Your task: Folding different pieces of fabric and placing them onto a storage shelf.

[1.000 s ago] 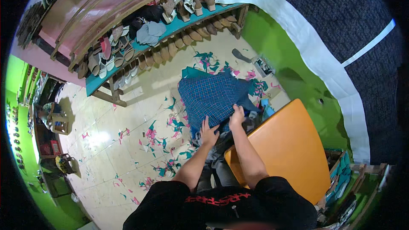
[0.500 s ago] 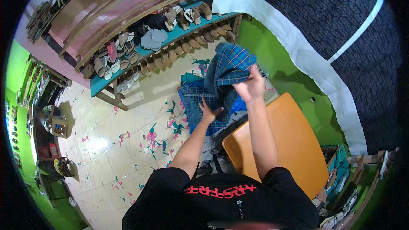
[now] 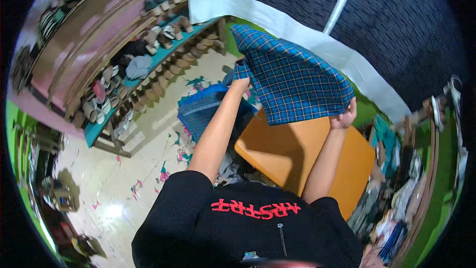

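Observation:
A blue plaid cloth (image 3: 295, 77) with thin yellow lines is spread in the air between my two hands. My left hand (image 3: 240, 85) is closed on its left side, where part of it bunches up. At the lower right corner, my right hand (image 3: 345, 114) pinches the cloth between thumb and fingers. The cloth hangs over the far edge of an orange tabletop (image 3: 322, 154) and throws a shadow on it. Below my left forearm lies a darker blue checked fabric (image 3: 198, 114), partly hidden by the arm.
Wooden racks along the left wall carry several shoes (image 3: 171, 69) and a teal shelf (image 3: 161, 54). Pink and green scraps (image 3: 163, 171) litter the tiled floor. At the right, a wooden rack holds piled fabrics (image 3: 391, 208). A dark panel with a white border (image 3: 277, 12) covers the far wall.
The plaid cloth was gathered in my right hand and is now spread out to the right. My left hand has left the darker fabric and grips the cloth. The view has turned rightward.

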`<state>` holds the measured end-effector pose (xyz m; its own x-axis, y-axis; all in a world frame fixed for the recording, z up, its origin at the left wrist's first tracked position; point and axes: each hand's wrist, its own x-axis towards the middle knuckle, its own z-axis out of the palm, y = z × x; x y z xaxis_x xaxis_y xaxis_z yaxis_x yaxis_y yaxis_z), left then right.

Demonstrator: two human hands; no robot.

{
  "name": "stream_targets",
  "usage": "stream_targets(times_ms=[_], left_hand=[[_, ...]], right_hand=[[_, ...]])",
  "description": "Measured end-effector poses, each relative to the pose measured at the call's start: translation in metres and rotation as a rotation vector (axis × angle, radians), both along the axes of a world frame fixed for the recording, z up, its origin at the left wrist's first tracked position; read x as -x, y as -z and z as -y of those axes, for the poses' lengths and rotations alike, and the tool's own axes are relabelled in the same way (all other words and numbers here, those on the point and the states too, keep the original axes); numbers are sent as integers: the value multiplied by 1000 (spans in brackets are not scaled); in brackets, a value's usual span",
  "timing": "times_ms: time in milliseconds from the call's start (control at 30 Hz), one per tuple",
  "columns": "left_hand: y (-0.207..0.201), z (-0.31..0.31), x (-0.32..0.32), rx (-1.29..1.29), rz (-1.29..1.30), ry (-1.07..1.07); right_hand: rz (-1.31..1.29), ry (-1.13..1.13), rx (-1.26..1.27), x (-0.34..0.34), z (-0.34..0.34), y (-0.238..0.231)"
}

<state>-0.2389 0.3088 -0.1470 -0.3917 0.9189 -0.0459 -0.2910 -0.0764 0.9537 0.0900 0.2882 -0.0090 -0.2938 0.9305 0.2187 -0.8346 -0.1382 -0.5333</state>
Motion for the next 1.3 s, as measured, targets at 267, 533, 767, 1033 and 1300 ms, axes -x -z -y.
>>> stream_targets(times_ms=[267,533,767,1033,1300], left_hand=[[74,143,-154,274,436,400],[129,186,-185,-8,-309,316],[55,155,-239,103,346,444],[-15,194,-374,-245,-410,827],[64,152,-365,194,-885,43]], right_hand=[[579,394,881,-174,186,246],[954,686,1096,-157,251,223],[1028,487,272,-111,214,169],[1119,721,221,-171,184,125],[1004,979,853,-418,229,271]])
